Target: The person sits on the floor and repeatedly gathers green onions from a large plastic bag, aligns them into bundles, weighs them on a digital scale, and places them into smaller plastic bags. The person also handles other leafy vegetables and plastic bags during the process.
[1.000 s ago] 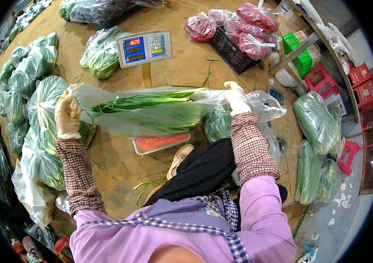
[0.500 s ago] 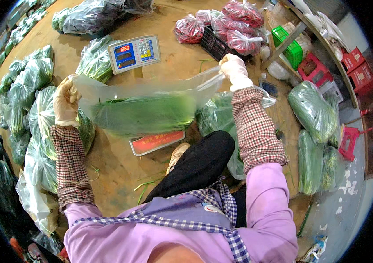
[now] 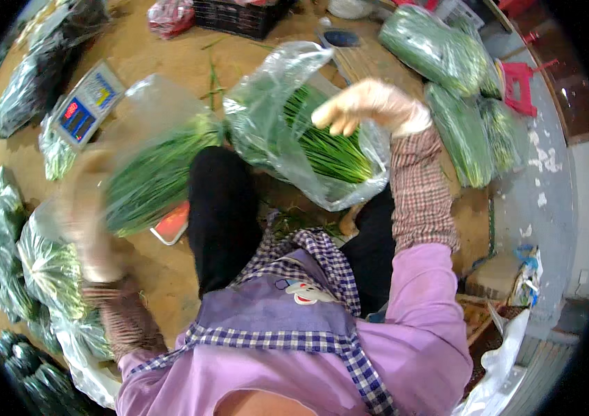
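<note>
A clear plastic bag of long green chives (image 3: 163,170) lies over the low scale pan (image 3: 172,225), left of my knee. Close by its left end is my gloved left hand (image 3: 90,215), smeared by motion, so its fingers do not show clearly. Right of the knee lies a wide-mouthed plastic bag (image 3: 256,104) with loose chives (image 3: 322,142) showing inside. Over that bag hovers my gloved right hand (image 3: 374,107), its fingers stretched leftward and slightly bent, holding nothing. The scale's display (image 3: 86,111) stands tilted beyond the bagged chives.
Bagged greens (image 3: 52,267) are heaped along the left. More bagged greens (image 3: 461,128) lie at the right by the grey wall (image 3: 544,208). A black crate (image 3: 239,17) and a red-filled bag (image 3: 170,17) sit at the far side. A pink stool (image 3: 518,89) stands far right.
My right hand has let go of the chive bag's end and come over the open bag. The stretched bag now lies slacker. The view has swung to the right.
</note>
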A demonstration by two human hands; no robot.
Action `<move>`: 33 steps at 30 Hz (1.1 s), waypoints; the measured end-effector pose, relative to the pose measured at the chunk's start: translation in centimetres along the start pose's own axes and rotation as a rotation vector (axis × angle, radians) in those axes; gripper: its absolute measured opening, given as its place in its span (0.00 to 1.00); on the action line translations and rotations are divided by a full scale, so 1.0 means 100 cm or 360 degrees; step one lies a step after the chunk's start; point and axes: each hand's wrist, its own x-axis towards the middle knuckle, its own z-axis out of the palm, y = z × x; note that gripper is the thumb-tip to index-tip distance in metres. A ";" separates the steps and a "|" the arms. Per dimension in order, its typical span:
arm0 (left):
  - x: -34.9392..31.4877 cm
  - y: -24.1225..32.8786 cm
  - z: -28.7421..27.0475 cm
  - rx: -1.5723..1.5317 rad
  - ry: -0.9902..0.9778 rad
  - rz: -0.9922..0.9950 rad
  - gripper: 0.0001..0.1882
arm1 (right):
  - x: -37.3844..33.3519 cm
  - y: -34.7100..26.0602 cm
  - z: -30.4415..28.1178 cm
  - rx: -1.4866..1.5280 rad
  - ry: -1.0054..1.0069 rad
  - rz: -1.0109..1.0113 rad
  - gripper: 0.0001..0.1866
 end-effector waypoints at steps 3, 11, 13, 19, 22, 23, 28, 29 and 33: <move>-0.036 -0.075 0.128 0.0554 -0.1671 0.0383 0.21 | -0.024 0.116 -0.011 0.0220 0.0586 0.0609 0.20; -0.127 -0.240 0.285 0.2025 -0.2505 -0.0014 0.32 | -0.009 0.281 0.023 -0.0992 0.1207 0.1479 0.58; -0.141 -0.265 0.273 0.1877 -0.2575 -0.0100 0.22 | -0.023 0.249 0.028 -0.1077 0.1123 0.1501 0.58; -0.120 -0.211 0.272 0.1609 -0.3005 0.0148 0.10 | -0.038 0.248 0.030 -0.1492 0.0821 0.1664 0.53; -0.119 -0.209 0.265 0.1562 -0.2888 0.0127 0.12 | -0.038 0.289 0.026 -0.1505 0.1017 0.1615 0.46; -0.119 -0.210 0.265 0.1563 -0.2880 0.0154 0.12 | -0.043 0.307 0.027 -0.1509 0.1175 0.1496 0.41; -0.117 -0.219 0.259 0.1441 -0.2864 0.0107 0.12 | -0.045 0.278 0.033 -0.0667 0.1577 0.1166 0.24; -0.114 -0.219 0.258 0.1377 -0.2849 0.0023 0.12 | -0.044 0.284 0.039 -0.0376 0.1774 0.0926 0.25; -0.114 -0.226 0.252 0.1327 -0.2803 0.0044 0.11 | -0.041 0.271 0.032 -0.1218 0.1395 0.1117 0.32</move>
